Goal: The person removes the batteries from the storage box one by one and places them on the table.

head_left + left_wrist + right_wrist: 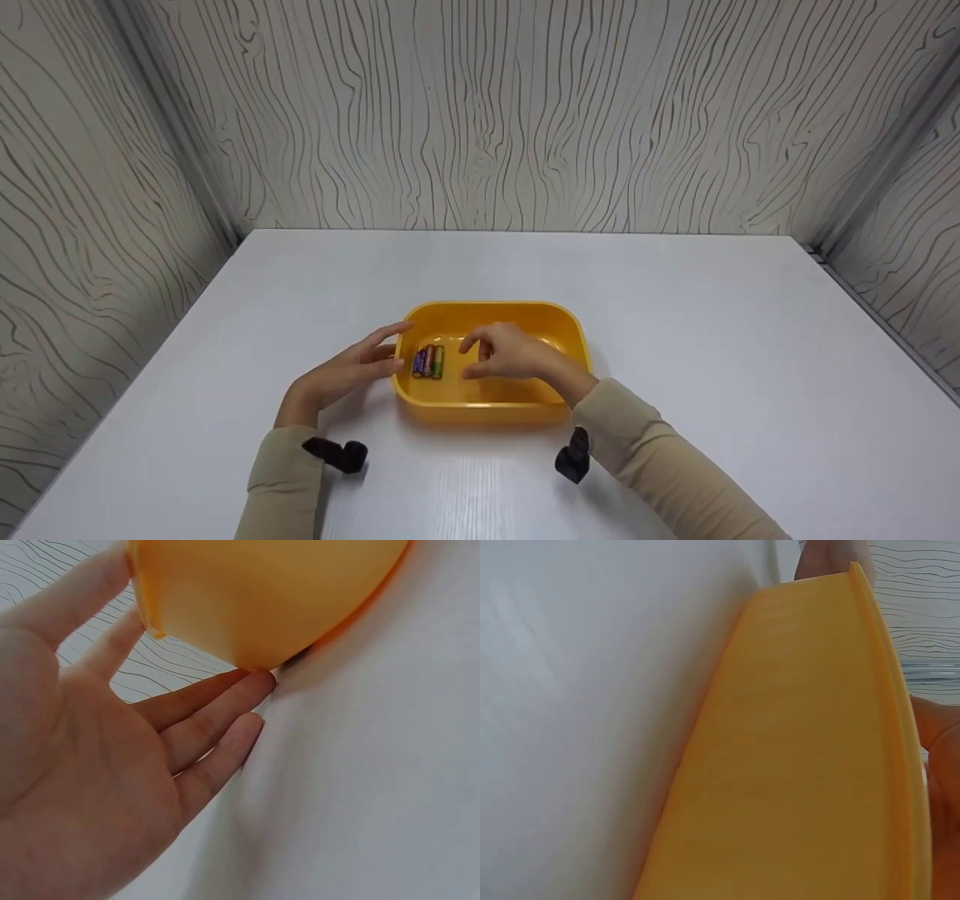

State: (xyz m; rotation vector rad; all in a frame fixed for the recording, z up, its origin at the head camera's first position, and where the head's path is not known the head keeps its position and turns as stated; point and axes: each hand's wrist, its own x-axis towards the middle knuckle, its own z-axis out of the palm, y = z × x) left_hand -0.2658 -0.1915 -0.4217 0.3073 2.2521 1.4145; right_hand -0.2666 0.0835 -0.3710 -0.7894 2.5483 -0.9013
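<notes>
A yellow plastic basin (480, 415) stands on the white table. Small batteries (428, 362) with purple, reddish and green casings lie side by side on its floor, at the left end. At the left wall, my left hand (352, 370) holds the basin, thumb and index fingertips over the rim; in the left wrist view, the other fingertips (259, 682) are by the outer wall's base. Over the basin's middle, right of the batteries, my right hand (504, 352) has thumb and index apart in a curve, nothing visible between them. The right wrist view mostly shows the basin's outer wall (780, 742).
White table surface (712, 352) surrounds the basin. Wood-grain panels (480, 112) stand behind and on both sides. A black camera mount (341, 455) sits at the left wrist and another black mount (574, 455) at the right.
</notes>
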